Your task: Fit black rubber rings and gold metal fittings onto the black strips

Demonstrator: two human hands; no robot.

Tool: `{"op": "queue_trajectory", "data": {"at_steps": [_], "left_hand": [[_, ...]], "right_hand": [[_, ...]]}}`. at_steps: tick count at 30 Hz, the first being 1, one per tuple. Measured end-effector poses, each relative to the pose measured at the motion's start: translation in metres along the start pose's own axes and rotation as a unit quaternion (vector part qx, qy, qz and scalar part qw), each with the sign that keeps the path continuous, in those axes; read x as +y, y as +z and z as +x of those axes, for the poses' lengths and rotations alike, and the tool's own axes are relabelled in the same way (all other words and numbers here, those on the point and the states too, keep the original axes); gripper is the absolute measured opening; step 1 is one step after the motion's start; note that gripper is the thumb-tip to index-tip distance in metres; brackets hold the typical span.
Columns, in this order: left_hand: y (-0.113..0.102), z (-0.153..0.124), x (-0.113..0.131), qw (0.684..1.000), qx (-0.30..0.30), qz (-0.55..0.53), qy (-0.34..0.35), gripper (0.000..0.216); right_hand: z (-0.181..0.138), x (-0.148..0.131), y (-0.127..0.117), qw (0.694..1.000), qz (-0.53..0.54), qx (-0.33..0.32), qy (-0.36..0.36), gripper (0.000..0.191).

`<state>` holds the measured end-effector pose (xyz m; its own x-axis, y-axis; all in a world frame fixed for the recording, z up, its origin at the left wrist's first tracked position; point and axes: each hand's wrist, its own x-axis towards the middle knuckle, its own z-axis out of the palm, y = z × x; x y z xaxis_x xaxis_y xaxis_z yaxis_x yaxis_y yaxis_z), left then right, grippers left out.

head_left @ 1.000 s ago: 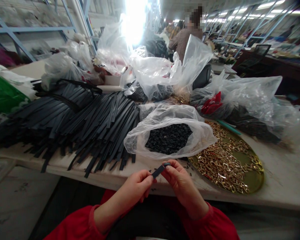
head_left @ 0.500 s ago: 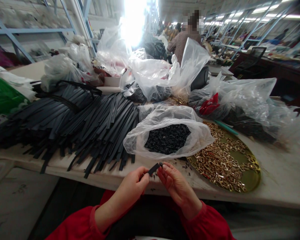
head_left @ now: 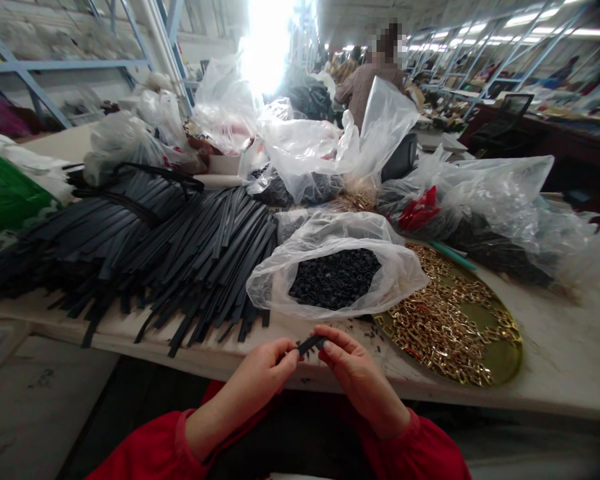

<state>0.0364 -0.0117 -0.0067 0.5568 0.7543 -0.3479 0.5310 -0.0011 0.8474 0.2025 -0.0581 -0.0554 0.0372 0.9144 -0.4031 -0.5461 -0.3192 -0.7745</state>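
A dark strap (head_left: 309,345) spans the gap between my hands just above the table's front edge. My left hand (head_left: 266,373) pinches one end of it between thumb and fingers. At the other end, my right hand (head_left: 356,373) is closed on the strap, its thumb below and forefinger above. The small black loop at that end is mostly hidden by the right fingers. Behind my hands, a clear plastic bag (head_left: 265,288) lies open, full of small black loops (head_left: 336,279).
Many long black straps (head_left: 205,260) lie heaped at the left. On the right, a round golden tray (head_left: 507,363) carries gold metal hardware (head_left: 445,333) and a teal tool (head_left: 453,255). More plastic bags (head_left: 325,147) stand behind, and a person (head_left: 373,83) is further back.
My right fingers have shifted from holding the small black loop at the strap's tip to gripping over the strap's end. The left hand has hardly moved.
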Motion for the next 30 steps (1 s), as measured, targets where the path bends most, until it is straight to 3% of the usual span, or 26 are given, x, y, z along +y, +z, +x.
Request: {"op": "queue_trajectory", "data": {"at_steps": [7, 16, 19, 24, 30], "left_hand": [[0.001, -0.004, -0.002, 0.996, -0.026, 0.087, 0.011, 0.026], [0.016, 0.008, -0.010, 0.988, 0.012, 0.150, 0.031, 0.025], [0.014, 0.019, -0.011, 0.978, 0.011, 0.207, 0.031, 0.027], [0.005, 0.039, -0.008, 0.961, 0.032, 0.272, 0.023, 0.027], [0.007, 0.040, -0.007, 0.946, 0.039, 0.320, 0.012, 0.029]], "right_hand": [[-0.001, 0.004, 0.002, 0.997, -0.048, -0.001, -0.063, 0.033], [0.005, 0.011, 0.012, 0.999, 0.035, 0.005, -0.013, 0.021], [0.013, 0.010, 0.011, 0.999, -0.031, -0.003, -0.019, 0.023], [0.031, 0.005, 0.008, 0.982, -0.148, 0.013, -0.114, 0.026], [0.036, 0.008, 0.008, 0.964, -0.218, 0.010, -0.151, 0.022]]}}
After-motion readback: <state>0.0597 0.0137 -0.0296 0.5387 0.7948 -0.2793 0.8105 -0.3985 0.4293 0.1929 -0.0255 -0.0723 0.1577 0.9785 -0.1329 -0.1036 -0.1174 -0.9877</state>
